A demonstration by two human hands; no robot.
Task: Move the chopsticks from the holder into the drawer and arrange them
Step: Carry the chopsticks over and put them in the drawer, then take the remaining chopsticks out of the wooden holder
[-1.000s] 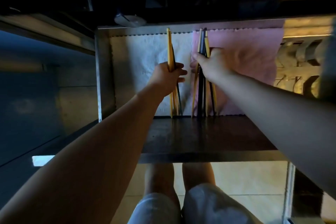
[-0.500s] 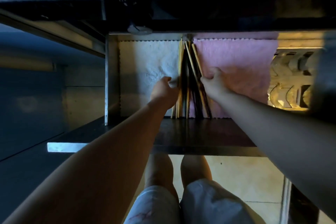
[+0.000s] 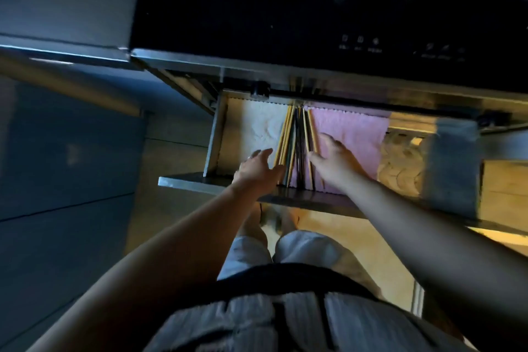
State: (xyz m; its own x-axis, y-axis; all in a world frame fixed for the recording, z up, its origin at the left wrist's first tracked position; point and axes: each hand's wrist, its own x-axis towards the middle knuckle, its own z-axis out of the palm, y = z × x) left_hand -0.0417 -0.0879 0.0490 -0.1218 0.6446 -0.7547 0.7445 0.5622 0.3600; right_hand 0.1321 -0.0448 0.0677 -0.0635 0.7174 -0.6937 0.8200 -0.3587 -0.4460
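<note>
1. Two bare hands reach into an open drawer (image 3: pixel 213 134) that is pulled out under a black glass cooktop (image 3: pixel 285 17).
2. The chopsticks (image 3: pixel 295 143), some yellow and some dark, lie lengthwise on the drawer floor as a loose bundle. They sit close together at the far end and fan apart toward the near end.
3. The bundle lies along the line where a white cloth (image 3: pixel 254 128) on the left meets a pink cloth (image 3: pixel 354 134) on the right.
4. The left hand (image 3: pixel 258 170) sits just beside the bundle's left edge, its fingers straight and relaxed, holding nothing. Whether its thumb touches the sticks cannot be told.
5. The right hand (image 3: pixel 334 161) rests over the pink cloth with its fingers spread and nothing in its grasp. One fingertip meets the right side of the bundle.
6. The cooktop's front strip carries a row of pale control icons (image 3: pixel 360 43) with tiny lettering beneath, too blurred to read.
7. No brand name can be made out anywhere.
</note>
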